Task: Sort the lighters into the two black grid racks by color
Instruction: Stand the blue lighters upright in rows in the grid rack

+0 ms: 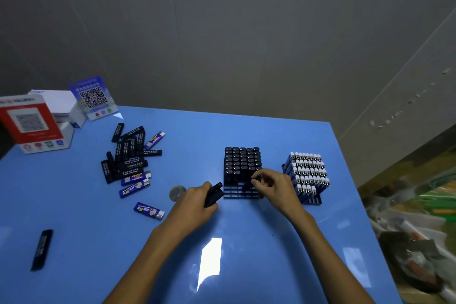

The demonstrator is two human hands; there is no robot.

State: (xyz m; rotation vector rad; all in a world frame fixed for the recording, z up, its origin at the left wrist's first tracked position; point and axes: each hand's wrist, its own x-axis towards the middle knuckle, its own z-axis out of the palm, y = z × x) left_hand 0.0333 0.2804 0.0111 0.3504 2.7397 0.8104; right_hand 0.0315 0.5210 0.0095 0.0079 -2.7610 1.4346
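Right hand point(274, 186) pinches a black lighter point(256, 180) over left rack point(240, 192) (approx. two-thirds full); left hand point(197, 201) grips another point(213, 194); loose pile point(128, 158) remains.

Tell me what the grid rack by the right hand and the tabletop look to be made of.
The black grid rack looks like matte moulded plastic: thin, even cell walls with no shine, though the blur leaves it open. The blue tabletop looks like a glossy laminate or painted board: it mirrors the ceiling lights as sharp white patches. What lies under the blue surface cannot be told.
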